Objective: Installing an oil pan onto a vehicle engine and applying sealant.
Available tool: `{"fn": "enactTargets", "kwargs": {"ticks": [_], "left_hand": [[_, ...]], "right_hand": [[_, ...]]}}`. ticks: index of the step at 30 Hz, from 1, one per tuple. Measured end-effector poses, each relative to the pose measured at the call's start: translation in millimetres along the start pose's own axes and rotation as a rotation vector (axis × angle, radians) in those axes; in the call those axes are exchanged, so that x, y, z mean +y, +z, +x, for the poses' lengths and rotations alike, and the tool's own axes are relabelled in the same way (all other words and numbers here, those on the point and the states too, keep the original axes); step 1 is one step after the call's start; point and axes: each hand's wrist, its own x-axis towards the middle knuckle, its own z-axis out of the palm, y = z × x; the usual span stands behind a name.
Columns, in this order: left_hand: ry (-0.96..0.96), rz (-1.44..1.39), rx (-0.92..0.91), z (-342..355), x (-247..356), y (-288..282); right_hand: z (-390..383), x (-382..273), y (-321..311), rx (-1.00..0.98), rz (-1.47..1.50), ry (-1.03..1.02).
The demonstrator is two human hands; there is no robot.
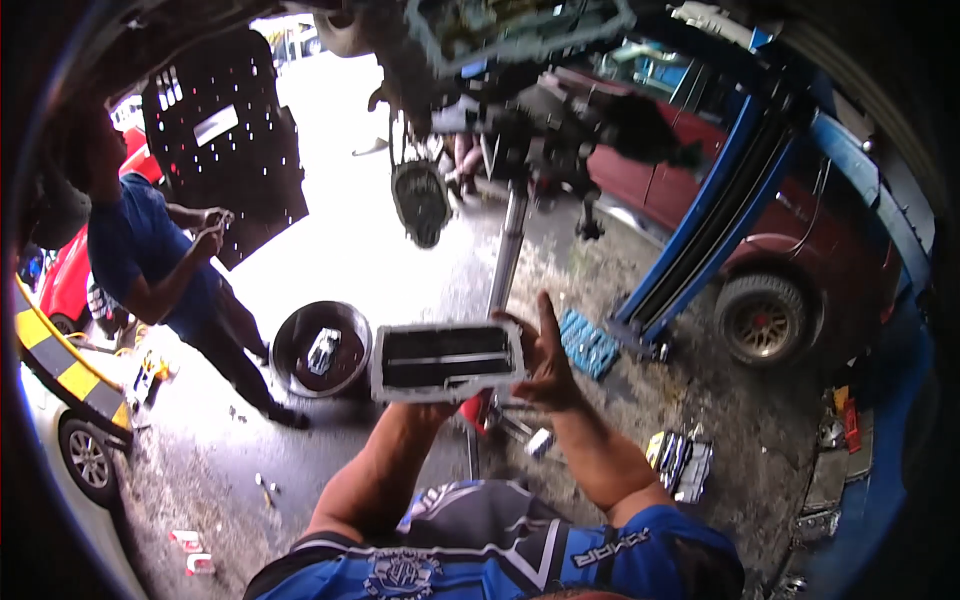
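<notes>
A rectangular metal oil pan (447, 362) with a pale grey rim and a dark inside is held up in front of my chest. From below, my left hand (425, 410) supports it; most of those fingers are hidden behind the pan. At its right end my right hand (545, 368) grips the edge, one finger pointing upward and the others partly behind the rim. Overhead, the underside of a raised vehicle shows a grey-edged opening (520, 52), apart from the pan.
A round black tub (283, 372) holds a metallic part. To the left stands a person in blue (150, 235), both hands together. A jack post (508, 250) rises ahead. On the right are a blue tray (588, 343), a tool set (682, 465), a blue lift column (705, 205) and a red vehicle (640, 185).
</notes>
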Motion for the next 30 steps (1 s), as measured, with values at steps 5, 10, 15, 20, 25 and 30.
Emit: {"fn": "enactTargets", "kwargs": {"ticks": [5,10,15,20,25,30], "left_hand": [[0.437,1.603,0.220,-34,14,-41],[0.089,0.152,0.072,7,7,29],[0.347,0.348,0.468,2,-1,37],[0.515,0.859,0.359,-1,-8,36],[0.720,1.122,0.333,14,-6,41],[0.835,1.158,0.307,37,-1,58]], "right_hand": [[20,-10,21,-0.118,0.031,-0.133],[31,-16,18,-0.083,0.065,-0.202],[39,-6,11,-0.068,0.064,-0.243],[42,-12,42,-0.010,0.087,-0.268],[50,-14,72,0.055,-0.107,-0.309],[62,-31,86,0.047,-0.227,-0.336]]}}
